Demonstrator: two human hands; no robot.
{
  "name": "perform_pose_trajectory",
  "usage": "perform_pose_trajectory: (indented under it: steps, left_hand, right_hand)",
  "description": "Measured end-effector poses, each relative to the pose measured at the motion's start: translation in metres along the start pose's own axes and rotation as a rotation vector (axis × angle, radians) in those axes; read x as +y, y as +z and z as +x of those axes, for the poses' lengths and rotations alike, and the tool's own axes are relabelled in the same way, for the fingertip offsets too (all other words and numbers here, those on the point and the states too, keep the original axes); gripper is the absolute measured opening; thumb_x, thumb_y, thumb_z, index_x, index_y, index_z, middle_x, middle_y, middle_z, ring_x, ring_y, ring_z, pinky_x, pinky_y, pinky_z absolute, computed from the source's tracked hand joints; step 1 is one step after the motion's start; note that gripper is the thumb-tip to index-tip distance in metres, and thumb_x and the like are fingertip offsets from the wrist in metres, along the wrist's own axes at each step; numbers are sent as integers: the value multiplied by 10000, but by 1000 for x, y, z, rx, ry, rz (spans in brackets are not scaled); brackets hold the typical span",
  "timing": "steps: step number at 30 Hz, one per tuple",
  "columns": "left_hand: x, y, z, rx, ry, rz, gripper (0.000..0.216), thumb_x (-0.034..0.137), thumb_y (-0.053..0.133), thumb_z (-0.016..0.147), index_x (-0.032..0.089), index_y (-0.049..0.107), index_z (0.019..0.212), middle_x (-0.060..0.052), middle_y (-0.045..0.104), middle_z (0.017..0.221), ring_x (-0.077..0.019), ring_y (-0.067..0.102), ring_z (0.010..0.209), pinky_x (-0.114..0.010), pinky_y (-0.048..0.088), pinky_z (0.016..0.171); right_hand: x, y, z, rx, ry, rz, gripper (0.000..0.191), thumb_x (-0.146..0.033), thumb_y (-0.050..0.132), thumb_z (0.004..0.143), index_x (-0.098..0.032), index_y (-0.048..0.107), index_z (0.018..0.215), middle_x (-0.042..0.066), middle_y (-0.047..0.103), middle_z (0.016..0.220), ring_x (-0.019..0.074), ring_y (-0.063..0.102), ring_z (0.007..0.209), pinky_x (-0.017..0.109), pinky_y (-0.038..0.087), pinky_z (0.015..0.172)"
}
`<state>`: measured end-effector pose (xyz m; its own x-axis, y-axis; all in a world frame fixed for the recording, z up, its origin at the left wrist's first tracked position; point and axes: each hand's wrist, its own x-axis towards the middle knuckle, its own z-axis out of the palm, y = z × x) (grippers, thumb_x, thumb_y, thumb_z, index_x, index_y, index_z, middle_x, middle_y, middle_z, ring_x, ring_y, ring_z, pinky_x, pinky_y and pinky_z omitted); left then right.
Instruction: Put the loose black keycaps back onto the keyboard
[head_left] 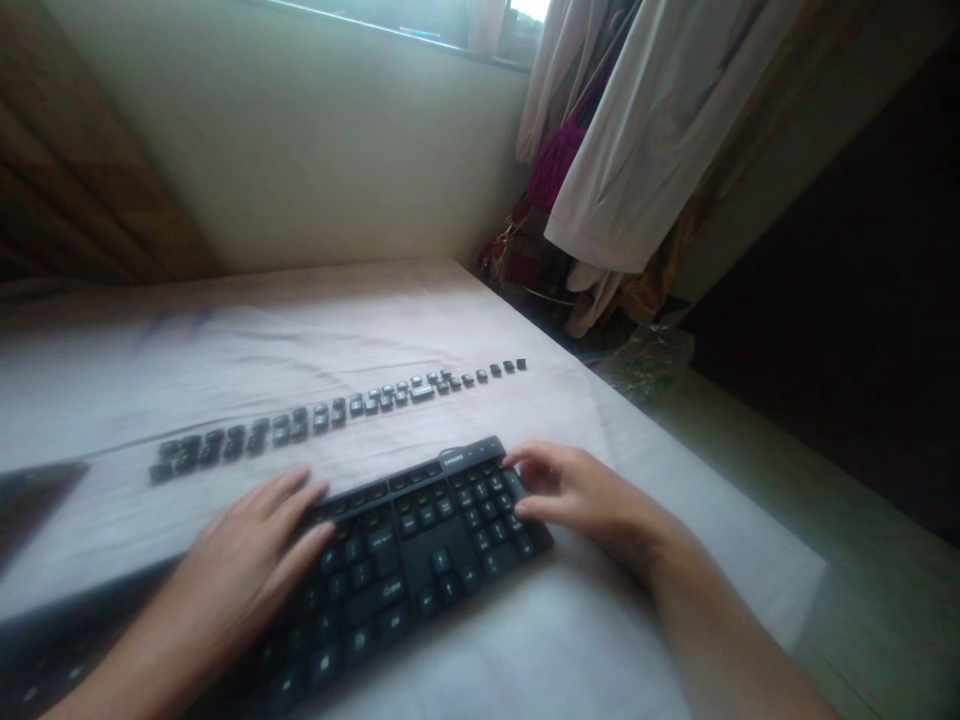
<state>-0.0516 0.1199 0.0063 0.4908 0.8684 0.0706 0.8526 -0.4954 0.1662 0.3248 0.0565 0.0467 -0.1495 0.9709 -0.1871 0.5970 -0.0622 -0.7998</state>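
A black keyboard (420,550) lies slantwise on a pale cloth-covered surface (300,340) in front of me. My left hand (247,545) rests flat on its middle keys with the fingers stretched out. At the keyboard's right end my right hand (574,490) touches the number pad, fingers curled and pinched at the top right corner keys. Whether it holds a key is hidden. Beyond the keyboard, several loose black keycaps (337,410) are laid out in a long row.
A dark flat object (34,495) pokes in at the left edge. The cloth-covered surface ends at the right, with floor (862,600) beyond. Hanging clothes and curtains (645,150) fill the far right corner under a window.
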Motion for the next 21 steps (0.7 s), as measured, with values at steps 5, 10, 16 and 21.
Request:
perform_pose_trajectory:
  steps: [5, 10, 16, 21]
  left_hand:
    - [1, 0, 0, 13, 6, -8, 752, 734, 261, 901, 210, 665, 1260, -121, 584, 1381, -345, 561, 1253, -509, 466, 1028]
    - [-2, 0, -1, 24, 20, -15, 701, 714, 305, 907, 224, 667, 1254, -109, 595, 1371, -335, 569, 1243, -492, 468, 1028]
    - [-3, -2, -1, 21, 29, -22, 685, 710, 315, 905, 233, 669, 1247, -97, 602, 1363, -331, 572, 1237, -473, 480, 1016]
    - [-3, 1, -1, 42, 28, -28, 691, 713, 307, 906, 227, 675, 1230, -105, 601, 1363, -333, 566, 1244, -486, 464, 1033]
  right_hand:
    - [-5, -1, -1, 15, -28, 0, 272, -217, 671, 787, -199, 643, 1056, -4, 662, 835, 156, 610, 756, 280, 476, 696]
    - [-11, 4, 3, 122, 33, -49, 128, -263, 603, 829, -182, 583, 732, -7, 616, 705, 157, 576, 706, 273, 439, 654]
    - [-12, 8, 4, 98, 86, 84, 141, -278, 602, 812, -184, 563, 714, -20, 589, 696, 148, 551, 695, 259, 434, 636]
    - [-13, 8, 4, 94, 102, 94, 132, -278, 602, 804, -186, 560, 719, -21, 579, 695, 149, 549, 698, 260, 428, 644]
